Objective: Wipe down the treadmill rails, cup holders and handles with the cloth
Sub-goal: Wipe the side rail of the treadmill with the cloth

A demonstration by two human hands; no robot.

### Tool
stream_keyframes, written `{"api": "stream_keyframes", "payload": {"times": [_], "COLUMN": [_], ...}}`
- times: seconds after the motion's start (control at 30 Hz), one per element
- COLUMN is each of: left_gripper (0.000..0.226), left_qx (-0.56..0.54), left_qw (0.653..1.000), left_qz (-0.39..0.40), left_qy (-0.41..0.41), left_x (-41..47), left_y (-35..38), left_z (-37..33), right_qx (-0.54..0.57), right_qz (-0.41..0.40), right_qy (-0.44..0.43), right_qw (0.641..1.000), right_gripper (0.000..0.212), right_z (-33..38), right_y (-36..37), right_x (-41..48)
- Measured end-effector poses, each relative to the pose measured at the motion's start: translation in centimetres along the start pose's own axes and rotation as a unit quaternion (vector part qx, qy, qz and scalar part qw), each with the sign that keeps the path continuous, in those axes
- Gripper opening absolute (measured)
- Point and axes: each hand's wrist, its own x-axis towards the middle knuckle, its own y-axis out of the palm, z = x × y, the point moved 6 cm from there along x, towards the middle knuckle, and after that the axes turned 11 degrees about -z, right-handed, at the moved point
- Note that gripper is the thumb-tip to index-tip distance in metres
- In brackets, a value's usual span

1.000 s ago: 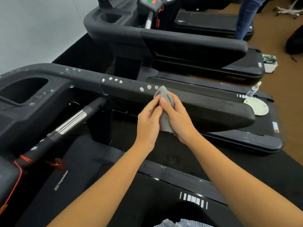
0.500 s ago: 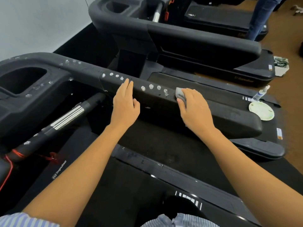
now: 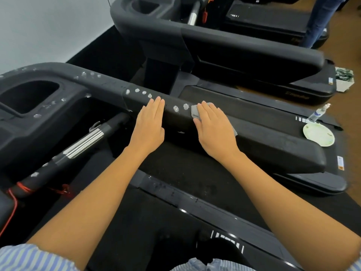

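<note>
Two hands show, the left hand (image 3: 149, 124) and the right hand (image 3: 214, 130), with one cloth (image 3: 195, 112). There are three treadmills: the near treadmill (image 3: 312, 184), the second treadmill (image 3: 244, 47) and the third treadmill (image 3: 269, 18). Two cup holders are visible, the near cup holder (image 3: 29, 96) and the far cup holder (image 3: 144, 5). White spots (image 3: 175, 108) on the rail (image 3: 263, 137) number four left of the left hand and two between the hands; those farther left are too blurred to count. There is one plate (image 3: 318, 134), one bottle (image 3: 318, 113), one box (image 3: 344, 81) and one other person (image 3: 320, 22).

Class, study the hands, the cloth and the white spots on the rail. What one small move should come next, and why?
Probably slide the right hand, pressing the cloth flat, along the rail toward the left hand: two white spots sit just beside the cloth's edge, unwiped, and the left hand rests flat beyond them.
</note>
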Motion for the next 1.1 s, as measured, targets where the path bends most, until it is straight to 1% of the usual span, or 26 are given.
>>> {"api": "stream_keyframes", "payload": {"times": [0.1,0.17,0.27,0.33,0.47,0.6,0.67,0.73,0.8,0.87,0.9,1.0,1.1], "left_gripper": [0.074,0.074,0.074,0.075,0.077,0.076,0.076,0.075,0.075,0.075,0.075,0.074,0.074], "left_qx": [-0.006,-0.009,-0.016,-0.023,-0.035,-0.039,-0.043,-0.045,-0.042,-0.043,-0.043,-0.049,-0.044], "left_qw": [1.0,1.0,1.0,1.0,0.999,0.999,0.999,0.998,0.998,0.998,0.998,0.997,0.997], "left_qz": [0.002,0.002,0.002,0.003,-0.005,-0.006,-0.007,-0.01,-0.013,-0.012,-0.011,-0.007,-0.002], "left_qy": [0.009,0.016,0.021,0.019,0.022,0.03,0.033,0.035,0.038,0.041,0.043,0.052,0.062], "left_x": [-0.1,-0.1,0.0,-0.1,-0.1,0.0,0.0,0.0,0.1,0.1,0.1,0.1,0.2], "left_y": [0.2,0.2,0.2,0.3,0.5,0.6,0.6,0.7,0.8,0.8,0.8,0.8,0.8], "left_z": [0.3,0.6,0.7,0.7,0.9,1.1,1.1,1.2,1.3,1.3,1.3,1.4,1.6], "right_qx": [-0.005,-0.014,-0.024,-0.035,-0.029,-0.008,-0.012,-0.022,-0.022,-0.019,-0.021,-0.014,0.002], "right_qz": [-0.018,-0.036,-0.045,-0.045,-0.025,-0.006,-0.011,-0.03,-0.057,-0.048,-0.035,0.006,0.026], "right_qy": [0.003,0.038,0.097,0.109,0.07,0.014,-0.002,0.012,0.05,0.091,0.098,0.067,0.02], "right_qw": [1.0,0.998,0.994,0.992,0.997,1.0,1.0,0.999,0.997,0.995,0.994,0.998,0.999], "right_gripper": [0.036,0.034,0.027,0.025,0.023,0.037,0.04,0.041,0.036,0.035,0.035,0.035,0.039], "right_z": [-1.0,-1.8,-2.0,-1.2,2.0,3.4,2.9,2.0,1.4,1.4,1.7,3.3,4.2], "right_y": [-1.2,-1.7,-1.3,-0.5,1.6,2.0,1.1,0.2,-0.3,0.2,0.7,2.3,2.8], "right_x": [-1.2,-1.5,-0.5,0.9,2.8,1.5,0.5,-0.4,-0.6,0.2,0.9,2.9,3.1]}}
